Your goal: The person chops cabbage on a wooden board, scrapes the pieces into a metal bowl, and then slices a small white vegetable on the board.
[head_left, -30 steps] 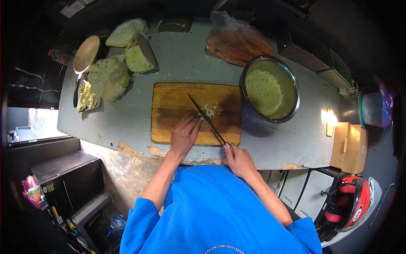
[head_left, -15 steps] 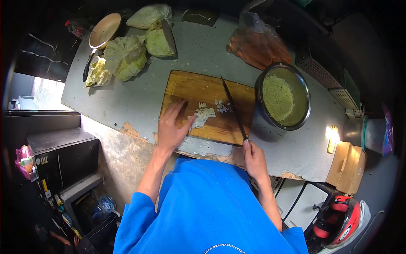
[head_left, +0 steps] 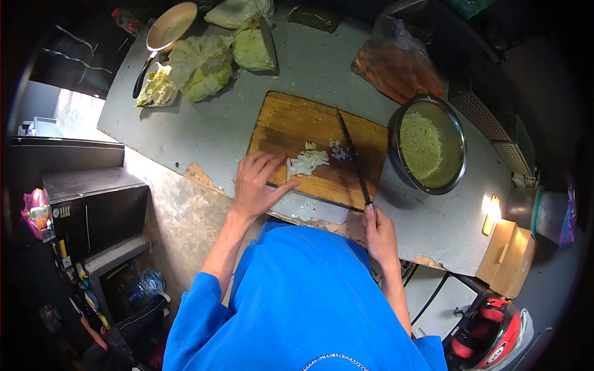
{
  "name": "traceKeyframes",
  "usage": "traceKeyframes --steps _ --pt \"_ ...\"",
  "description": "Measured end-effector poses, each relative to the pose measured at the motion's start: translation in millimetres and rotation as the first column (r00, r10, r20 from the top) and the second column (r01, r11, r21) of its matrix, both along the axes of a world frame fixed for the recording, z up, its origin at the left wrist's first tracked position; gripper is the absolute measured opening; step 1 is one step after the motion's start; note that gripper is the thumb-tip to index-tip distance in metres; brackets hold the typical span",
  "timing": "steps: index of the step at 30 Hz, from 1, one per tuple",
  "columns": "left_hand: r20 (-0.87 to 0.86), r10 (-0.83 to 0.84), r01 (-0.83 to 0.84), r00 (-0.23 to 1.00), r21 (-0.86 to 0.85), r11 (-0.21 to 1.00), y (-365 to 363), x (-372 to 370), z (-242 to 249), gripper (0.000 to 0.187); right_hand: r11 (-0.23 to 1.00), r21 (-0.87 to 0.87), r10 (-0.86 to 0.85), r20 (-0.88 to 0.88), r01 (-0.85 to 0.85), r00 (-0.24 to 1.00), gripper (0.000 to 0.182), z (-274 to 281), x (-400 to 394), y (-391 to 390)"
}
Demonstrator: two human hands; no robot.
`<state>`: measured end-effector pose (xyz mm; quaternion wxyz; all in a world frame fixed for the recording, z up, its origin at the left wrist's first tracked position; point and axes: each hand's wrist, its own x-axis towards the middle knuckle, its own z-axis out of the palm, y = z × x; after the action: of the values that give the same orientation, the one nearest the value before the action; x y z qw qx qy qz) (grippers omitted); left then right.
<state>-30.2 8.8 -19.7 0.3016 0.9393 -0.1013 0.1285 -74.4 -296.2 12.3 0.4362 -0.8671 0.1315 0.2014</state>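
Note:
A wooden cutting board [head_left: 297, 117] lies on the grey counter. Pale chopped cabbage [head_left: 309, 162] sits in a small heap on its lower middle, with smaller bits [head_left: 338, 150] to the right. My left hand [head_left: 255, 185] rests at the board's lower left edge, beside the heap, thumb spread from the fingers and nothing held. The handle of a long dark knife is in my right hand [head_left: 380, 234]. Its blade [head_left: 354, 151] slants across the right part of the board, tip toward the far edge.
A metal bowl [head_left: 459, 151] of finely chopped cabbage [head_left: 421, 145] stands right of the board. Behind it lies a plastic bag of carrots [head_left: 399, 71]. Cabbage heads [head_left: 253, 46], loose leaves [head_left: 201, 65] and a pan [head_left: 173, 26] occupy the far left. A cardboard box [head_left: 507, 256] is at right.
The view has shifted, so the counter appears farther right. My left hand has drawn back from the cabbage heap, showing more of it. The knife stays over the board's right side.

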Motion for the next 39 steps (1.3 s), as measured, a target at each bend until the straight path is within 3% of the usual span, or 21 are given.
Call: traceKeyframes --steps 4,9,15,16,18,24,27,29,31,33,35,37,38,39 --pt "0.005 0.022 -0.022 1.0 0.035 0.999 -3 -11 -11 0.044 1.0 0.002 0.009 0.026 -0.009 1.0 0.048 0 2 3" --pt "-0.041 0.115 -0.117 0.993 -0.04 0.992 1 -10 -18 0.014 0.999 -0.037 0.031 0.013 -0.031 0.999 0.049 8 7 4" --pt "0.041 0.204 -0.198 0.978 -0.123 0.972 3 -1 -8 0.007 0.999 -0.031 0.023 0.016 -0.023 1.0 0.045 7 5 0" --pt "0.05 0.227 -0.22 0.973 -0.116 0.969 1 1 -8 0.007 1.0 -0.017 0.019 0.023 -0.018 1.0 0.044 5 5 0" --pt "0.134 0.12 -0.105 0.984 -0.116 0.988 -7 5 -10 0.006 0.999 -0.001 0.035 0.035 -0.035 0.999 0.043 -7 2 -2" --pt "0.102 0.049 -0.043 0.994 -0.057 0.997 -22 14 -22 0.012 0.998 -0.005 0.059 0.031 -0.059 0.998 0.042 0 7 6" --pt "0.117 0.136 -0.12 0.984 -0.133 0.984 -27 13 -19 0.023 0.999 0.018 0.05 0.04 -0.051 0.998 0.043 -8 7 3" --pt "0.166 0.096 -0.063 0.981 -0.193 0.979 -32 15 -19 0.042 0.995 0.021 0.098 0.055 -0.099 0.994 0.043 -8 9 4" --pt "0.08 0.043 -0.032 0.996 -0.128 0.991 -43 14 -27 0.057 0.995 -0.007 0.102 0.073 -0.102 0.992 0.044 -10 12 6" --pt "0.126 -0.042 0.045 0.991 -0.02 0.999 -51 18 -47 0.059 0.986 -0.006 0.169 0.084 -0.169 0.982 0.044 -11 14 9" --pt "0.052 -0.084 0.083 0.995 0.024 0.996 -57 22 -43 0.053 0.984 0.006 0.176 0.156 -0.179 0.972 0.044 -10 18 13" --pt "0.002 -0.121 0.121 0.993 -0.06 0.991 -58 29 -53 0.047 0.975 0.072 0.175 0.322 -0.208 0.931 0.049 -32 20 14" --pt "0.047 -0.128 0.131 0.991 -0.064 0.989 -59 31 -68 0.045 0.957 0.09 0.232 0.329 -0.275 0.915 0.049 -33 23 14" --pt "0.092 -0.138 0.144 0.986 -0.067 0.987 -60 33 -80 0.043 0.96 0.113 0.228 0.224 -0.257 0.948 0.048 -27 27 14"
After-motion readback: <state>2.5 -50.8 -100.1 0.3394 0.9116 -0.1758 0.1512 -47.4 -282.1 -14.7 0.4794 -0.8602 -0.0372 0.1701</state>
